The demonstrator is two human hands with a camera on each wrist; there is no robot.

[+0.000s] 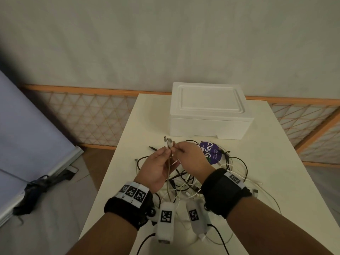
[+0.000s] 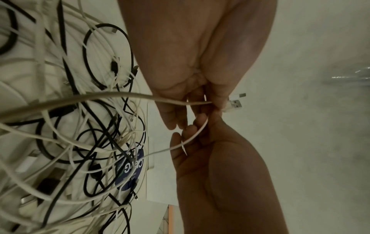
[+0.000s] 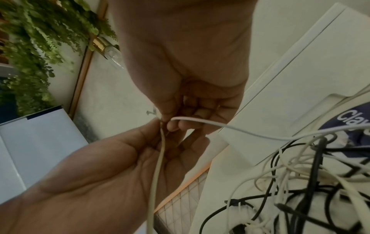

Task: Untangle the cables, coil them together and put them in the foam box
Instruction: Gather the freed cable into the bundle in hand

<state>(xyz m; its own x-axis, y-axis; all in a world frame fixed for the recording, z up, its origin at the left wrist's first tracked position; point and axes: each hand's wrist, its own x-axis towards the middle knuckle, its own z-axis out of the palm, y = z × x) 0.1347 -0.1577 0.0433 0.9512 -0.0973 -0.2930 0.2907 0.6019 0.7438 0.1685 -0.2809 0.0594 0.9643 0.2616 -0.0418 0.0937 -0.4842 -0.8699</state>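
Observation:
A tangle of black and white cables [image 1: 193, 175] lies on the white table [image 1: 276, 162], in front of the white foam box [image 1: 209, 111], whose lid is on. Above the tangle my left hand [image 1: 166, 150] pinches two pale cables just below their USB plugs [image 1: 167, 140], which point up. A beige cable [image 2: 120, 95] hangs from that pinch into the pile. My right hand [image 1: 177, 147] meets the left one fingertip to fingertip and pinches a thin white cable [image 3: 220, 125] that trails off to the pile [image 3: 300, 174].
A round blue sticker [image 1: 211, 153] lies under the cables, just before the box. A wooden lattice rail [image 1: 88, 116] runs behind the table. A pale panel [image 1: 27, 135] leans at the left, over the floor. The table's left edge is near my left forearm.

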